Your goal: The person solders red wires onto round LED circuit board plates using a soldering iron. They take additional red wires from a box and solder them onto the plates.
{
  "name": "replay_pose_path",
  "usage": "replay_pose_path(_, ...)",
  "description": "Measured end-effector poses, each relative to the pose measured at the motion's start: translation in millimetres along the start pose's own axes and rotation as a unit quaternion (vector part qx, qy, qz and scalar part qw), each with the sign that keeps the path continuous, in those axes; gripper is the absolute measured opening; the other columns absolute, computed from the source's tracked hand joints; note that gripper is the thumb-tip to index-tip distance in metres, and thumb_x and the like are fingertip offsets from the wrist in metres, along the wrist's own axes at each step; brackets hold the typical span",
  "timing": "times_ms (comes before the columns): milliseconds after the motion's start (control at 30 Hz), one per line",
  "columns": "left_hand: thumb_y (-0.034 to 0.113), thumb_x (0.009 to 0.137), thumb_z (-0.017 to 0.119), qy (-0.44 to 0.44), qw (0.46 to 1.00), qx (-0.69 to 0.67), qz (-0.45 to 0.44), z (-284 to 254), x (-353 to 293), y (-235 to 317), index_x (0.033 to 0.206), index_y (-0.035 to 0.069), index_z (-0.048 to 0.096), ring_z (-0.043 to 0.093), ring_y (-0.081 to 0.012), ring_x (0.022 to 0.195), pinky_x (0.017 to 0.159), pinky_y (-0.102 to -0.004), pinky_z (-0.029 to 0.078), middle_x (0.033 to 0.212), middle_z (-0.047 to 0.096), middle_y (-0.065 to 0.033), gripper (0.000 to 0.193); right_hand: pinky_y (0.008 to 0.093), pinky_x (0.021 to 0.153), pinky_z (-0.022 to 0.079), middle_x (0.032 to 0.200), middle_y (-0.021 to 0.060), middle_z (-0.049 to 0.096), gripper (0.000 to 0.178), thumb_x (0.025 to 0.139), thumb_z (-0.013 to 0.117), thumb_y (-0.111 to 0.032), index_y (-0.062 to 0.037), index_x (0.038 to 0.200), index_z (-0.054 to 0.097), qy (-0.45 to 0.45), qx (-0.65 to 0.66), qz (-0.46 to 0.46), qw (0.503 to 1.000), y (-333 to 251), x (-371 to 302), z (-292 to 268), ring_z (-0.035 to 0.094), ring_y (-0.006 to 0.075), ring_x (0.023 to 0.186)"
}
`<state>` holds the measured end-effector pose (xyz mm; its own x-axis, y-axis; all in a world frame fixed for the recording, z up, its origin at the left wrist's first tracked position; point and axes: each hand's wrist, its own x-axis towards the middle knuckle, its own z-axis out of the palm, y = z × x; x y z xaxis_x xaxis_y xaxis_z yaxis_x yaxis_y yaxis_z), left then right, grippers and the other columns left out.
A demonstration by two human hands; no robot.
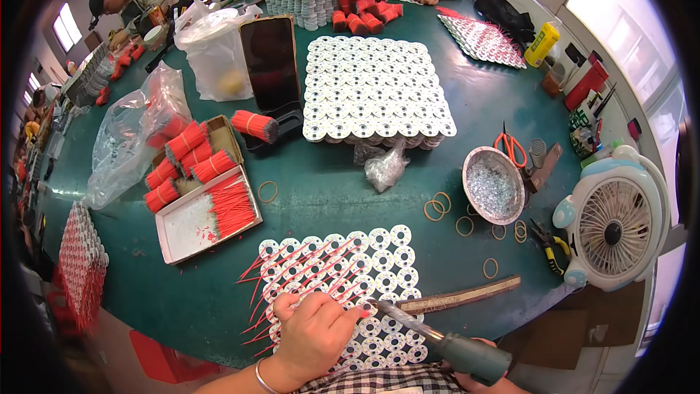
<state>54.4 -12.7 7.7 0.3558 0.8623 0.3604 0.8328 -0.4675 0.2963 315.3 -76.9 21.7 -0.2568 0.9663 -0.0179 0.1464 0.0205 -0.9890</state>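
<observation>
A panel of round white circuit boards [402, 257] lies on the table before me, with thin red wires [292, 266] slanting across its left part. My left hand [313, 330] rests over the panel, fingers closed in a pinch on a red wire whose end shows at the fingertips. From the lower right, my right hand [477, 378] grips a green soldering gun [474, 357]. Its metal tip meets a board right beside my left fingertips. Most of the right hand's fingers are hidden behind the gun. A narrow wooden strip [467, 293] lies just right of the panel.
A box of cut red wires [233, 208] stands left, near red wire bundles [193, 153]. Farther off are a phone [270, 62] and stacked board panels [375, 87]. Rightward sit a metal bowl [494, 186], pliers [550, 248] and a fan [612, 226]. Two people work beyond.
</observation>
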Motion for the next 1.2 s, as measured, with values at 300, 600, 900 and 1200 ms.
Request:
replay_pose_path(300, 0.021, 0.072, 0.062, 0.003, 1.0, 0.025, 0.008, -1, -1, 4, 0.078, 0.02, 0.065, 0.048, -0.0097, 0.074, 0.075, -0.0377, 0.022, 0.062, 0.044, 0.0078, 0.007, 0.0311, 0.067, 0.049, 0.083, 0.0116, 0.062, 0.031, 0.08, 0.063, -0.013, 0.0035, 0.105, 0.054, 0.006, -0.061, 0.016, 0.998, 12, -20, -8, 0.06, 0.0197, 0.071)
replay_pose_path(600, 0.017, 0.072, 0.06, 0.004, 0.999, 0.04, 0.029, 2, -4, 5, 0.082, 0.018, 0.065, 0.048, -0.0099, 0.074, 0.077, -0.0392, 0.022, 0.064, 0.044, 0.0069, 0.011, 0.0334, 0.076, 0.048, 0.097, 0.0159, 0.063, 0.037, 0.077, 0.066, -0.01, 0.0031, 0.108, 0.052, 0.016, -0.16, -0.054, 0.985, 4, -18, -8, 0.061, 0.0218, 0.091)
replay_pose_path(900, 0.018, 0.071, 0.063, 0.012, 0.999, 0.043, 0.02, 2, 0, 10, 0.078, 0.017, 0.064, 0.047, -0.0101, 0.072, 0.078, -0.0374, 0.022, 0.063, 0.042, 0.0061, 0.007, 0.0335, 0.077, 0.049, 0.101, 0.0182, 0.06, 0.036, 0.078, 0.065, -0.008, 0.0047, 0.109, 0.051, 0.02, 0.039, 0.012, 0.999, 20, -25, -5, 0.06, 0.0246, 0.091)
replay_pose_path(1200, 0.023, 0.074, 0.064, 0.019, 0.997, 0.073, 0.027, 0, 2, 14, 0.077, 0.016, 0.063, 0.047, -0.0104, 0.072, 0.077, -0.0365, 0.024, 0.062, 0.042, 0.0058, 0.007, 0.0291, 0.069, 0.047, 0.092, 0.0092, 0.062, 0.044, 0.082, 0.064, -0.025, 0.0016, 0.114, 0.05, 0.018, -0.084, -0.024, 0.996, 51, -42, -10, 0.059, 0.0168, 0.078)
